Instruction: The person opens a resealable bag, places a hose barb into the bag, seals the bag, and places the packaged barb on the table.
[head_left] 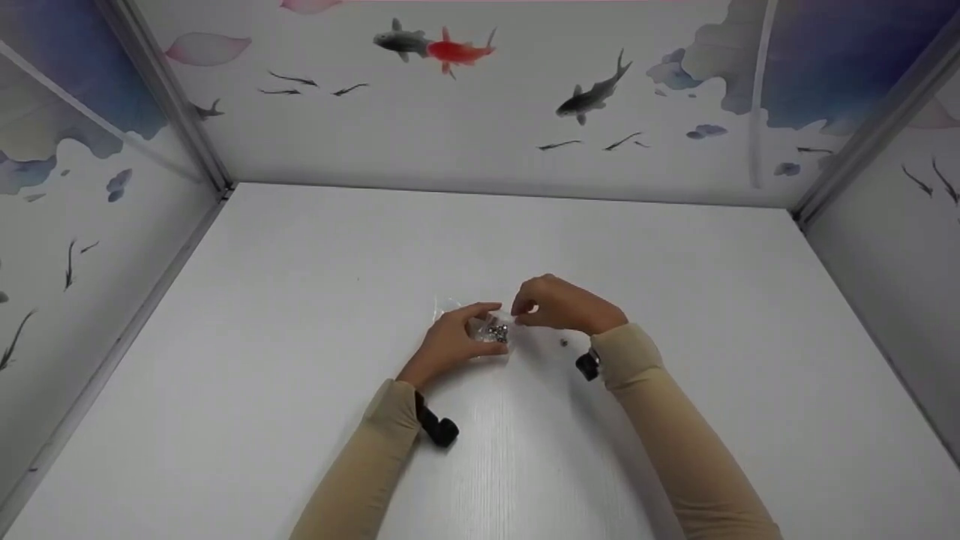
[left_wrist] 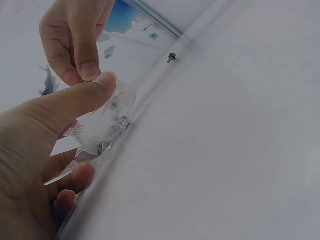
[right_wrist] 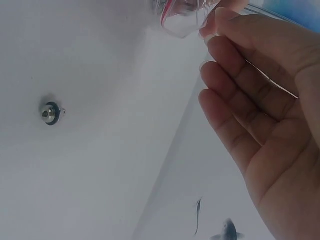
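Observation:
A small clear zip bag (left_wrist: 102,120) with a red line along its top holds several small metal screws (head_left: 498,333). My left hand (head_left: 450,339) grips the bag between the thumb on one side and the fingers on the other. At the bag's edge, the thumb and forefinger of my right hand (head_left: 564,304) pinch the plastic; the other fingers are bent and hold nothing. One loose screw (right_wrist: 50,114), with a dark washer around it, lies on the table just below the right hand. Part of the bag is hidden behind the left thumb.
The white table (head_left: 300,255) is bounded by printed panels (head_left: 480,135) with fish and petals at the back and sides. A black wrist camera (head_left: 441,431) sits on the left wrist, another (head_left: 588,365) on the right wrist.

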